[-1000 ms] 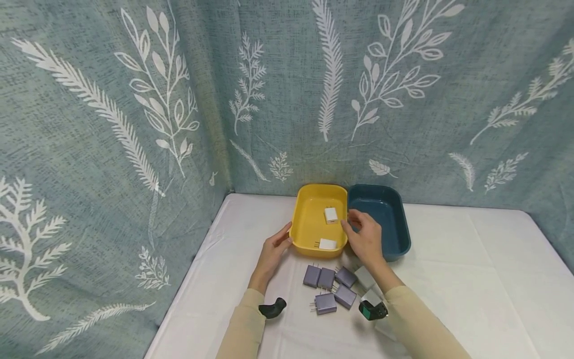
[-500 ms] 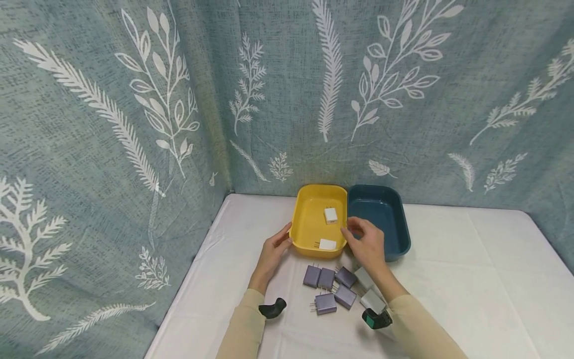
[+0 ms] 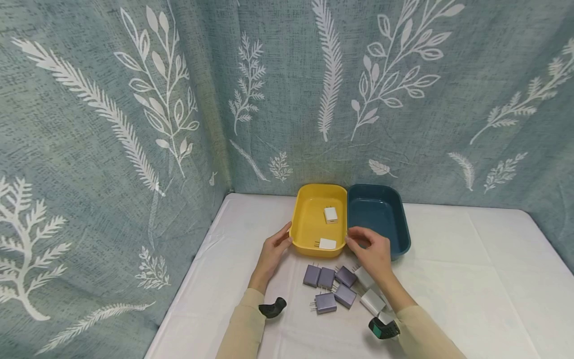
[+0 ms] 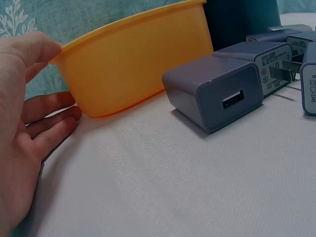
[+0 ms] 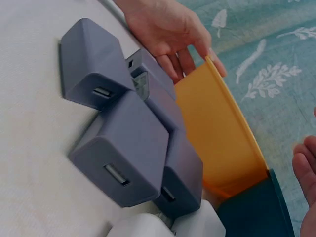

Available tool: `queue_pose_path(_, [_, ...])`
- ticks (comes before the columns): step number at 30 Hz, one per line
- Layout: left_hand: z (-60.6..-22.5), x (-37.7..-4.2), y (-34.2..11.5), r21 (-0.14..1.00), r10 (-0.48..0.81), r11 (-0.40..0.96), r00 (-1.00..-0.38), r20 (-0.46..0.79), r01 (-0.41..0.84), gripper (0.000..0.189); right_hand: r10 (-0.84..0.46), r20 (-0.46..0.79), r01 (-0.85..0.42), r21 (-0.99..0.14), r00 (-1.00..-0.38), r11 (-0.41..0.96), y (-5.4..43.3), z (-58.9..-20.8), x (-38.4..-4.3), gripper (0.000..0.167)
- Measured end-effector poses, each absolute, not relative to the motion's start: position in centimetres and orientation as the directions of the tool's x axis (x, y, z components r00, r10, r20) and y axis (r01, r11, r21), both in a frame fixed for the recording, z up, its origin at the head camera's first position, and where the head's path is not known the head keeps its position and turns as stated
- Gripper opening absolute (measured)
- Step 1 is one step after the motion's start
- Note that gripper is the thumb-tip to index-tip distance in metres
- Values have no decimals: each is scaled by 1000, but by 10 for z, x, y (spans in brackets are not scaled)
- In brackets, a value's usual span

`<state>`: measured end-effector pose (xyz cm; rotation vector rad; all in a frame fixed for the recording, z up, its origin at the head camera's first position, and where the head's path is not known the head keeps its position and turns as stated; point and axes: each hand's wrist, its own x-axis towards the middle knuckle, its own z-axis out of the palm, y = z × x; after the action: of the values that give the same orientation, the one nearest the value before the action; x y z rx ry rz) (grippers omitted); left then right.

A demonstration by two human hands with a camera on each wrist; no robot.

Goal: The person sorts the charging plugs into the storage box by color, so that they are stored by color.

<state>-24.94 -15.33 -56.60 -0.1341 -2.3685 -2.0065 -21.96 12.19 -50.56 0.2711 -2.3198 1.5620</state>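
My left hand (image 3: 271, 254) rests its fingertips against the near left side of a yellow bin (image 3: 309, 219). In the left wrist view, the hand (image 4: 24, 108) has one digit at the rim and lower fingers beside the wall. Two small white USB chargers (image 3: 331, 215) lie inside. My right hand (image 3: 374, 249) hovers at the near end of a dark blue bin (image 3: 378, 209), with thumb and index by the shared rim. No held thing shows between its fingers (image 5: 307, 165). Several purple USB chargers (image 3: 326, 302) lie in front of the bins.
White or silver chargers (image 3: 372, 301) sit beside the purple ones, partly under my right forearm. Both bins stand side by side on a white tablecloth (image 3: 471, 279), near a teal patterned curtain (image 3: 287, 99).
My right hand has drawn back toward me and slightly right along the shared rim, uncovering more of the white chargers. The left hand and bins have stayed put.
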Motion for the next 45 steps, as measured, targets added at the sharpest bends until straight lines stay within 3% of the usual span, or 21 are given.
queue_pose_path(10, [-550,-243,-154,986,85,153,-995,52,65,48,-157,345,-378,-877,-925,298,141,-515,-210,26])
queue_pose_path(19, [-533,-233,-151,985,87,157,-994,60,73,48,-249,313,-387,-852,-917,354,157,-522,-202,26])
queue_pose_path(23, [-534,-233,-151,987,90,147,-995,53,66,49,-251,303,-383,-836,-919,394,163,-523,-197,26])
queue_pose_path(33, [-532,-233,-151,987,87,143,-995,58,70,49,-277,235,-325,-880,-932,347,171,-514,-183,29])
queue_pose_path(39, [-542,-239,-152,989,86,136,-995,45,56,49,-274,288,-372,-867,-917,332,181,-540,-190,34])
queue_pose_path(45, [-561,-247,-153,987,51,148,-997,60,67,48,-225,263,-333,-864,-938,378,186,-549,-191,36])
